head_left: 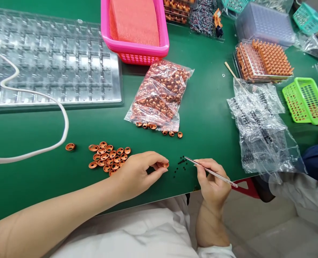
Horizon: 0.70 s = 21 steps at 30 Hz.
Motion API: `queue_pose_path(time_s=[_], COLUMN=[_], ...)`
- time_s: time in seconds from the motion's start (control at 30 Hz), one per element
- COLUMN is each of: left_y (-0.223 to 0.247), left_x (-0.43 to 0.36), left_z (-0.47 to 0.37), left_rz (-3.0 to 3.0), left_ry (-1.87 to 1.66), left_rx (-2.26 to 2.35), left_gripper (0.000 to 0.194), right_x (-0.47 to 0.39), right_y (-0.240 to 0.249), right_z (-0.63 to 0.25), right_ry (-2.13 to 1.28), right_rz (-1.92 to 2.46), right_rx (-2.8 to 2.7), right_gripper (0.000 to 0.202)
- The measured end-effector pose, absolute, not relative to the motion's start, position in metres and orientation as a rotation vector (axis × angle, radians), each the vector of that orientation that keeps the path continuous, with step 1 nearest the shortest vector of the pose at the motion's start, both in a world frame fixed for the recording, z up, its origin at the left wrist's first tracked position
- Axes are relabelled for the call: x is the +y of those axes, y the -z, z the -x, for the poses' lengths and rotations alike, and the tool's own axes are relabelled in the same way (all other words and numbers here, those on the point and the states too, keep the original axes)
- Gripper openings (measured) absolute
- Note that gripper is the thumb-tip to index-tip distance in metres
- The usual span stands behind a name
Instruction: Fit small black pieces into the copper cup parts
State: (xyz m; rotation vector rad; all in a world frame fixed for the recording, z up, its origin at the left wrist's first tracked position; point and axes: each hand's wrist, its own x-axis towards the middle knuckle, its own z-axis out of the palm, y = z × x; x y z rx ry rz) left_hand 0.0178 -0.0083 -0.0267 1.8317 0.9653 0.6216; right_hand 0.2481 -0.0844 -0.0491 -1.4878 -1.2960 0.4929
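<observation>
Between the thumb and fingers of my left hand (141, 173) is a small copper-coloured cup (165, 165), partly hidden by the fingertips. My right hand (214, 181) holds metal tweezers (215, 173) in a pinch, their tips pointing left over some tiny black pieces (181, 162) scattered on the green table (94, 125). Left of my left hand lies a loose group of similar copper-coloured cups (107, 156), and one more cup (70, 147) sits apart, farther left. A clear bag (162, 93) full of such cups rests beyond my hands, with several loose ones along its near edge.
A clear plastic tray (53, 64) and a white cable (63, 118) occupy the left. Behind the bag stands a pink basket (136, 52). At right are empty-looking plastic bags (263, 132), a green basket (306, 102), trays of orange parts (263, 61) and another person's sleeve (304, 191).
</observation>
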Motion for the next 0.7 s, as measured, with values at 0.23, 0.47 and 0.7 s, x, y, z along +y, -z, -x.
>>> queue_pose_path(time_s=[0.23, 0.47, 0.7], left_y=[0.0258, 0.0228, 0.0253], left_x=[-0.0082, -0.0073, -0.0086], left_z=[-0.019, -0.0185, -0.0183], left_rz=[-1.829, -1.825, -1.851], left_ry=[-0.636, -0.608, -0.619], left_rx=[0.972, 0.98, 0.969], left_gripper=[0.008, 0.009, 0.009], right_x=[-0.0845, -0.0833, -0.0834], right_y=[0.0499, 0.0517, 0.0523], right_z=[-0.2486, -0.2499, -0.2496], right_ry=[-0.456, -0.417, -0.386], right_rz=[1.476, 1.412, 1.422], right_rx=[-1.354, -1.402, -1.411], right_gripper=[0.02, 0.026, 0.024])
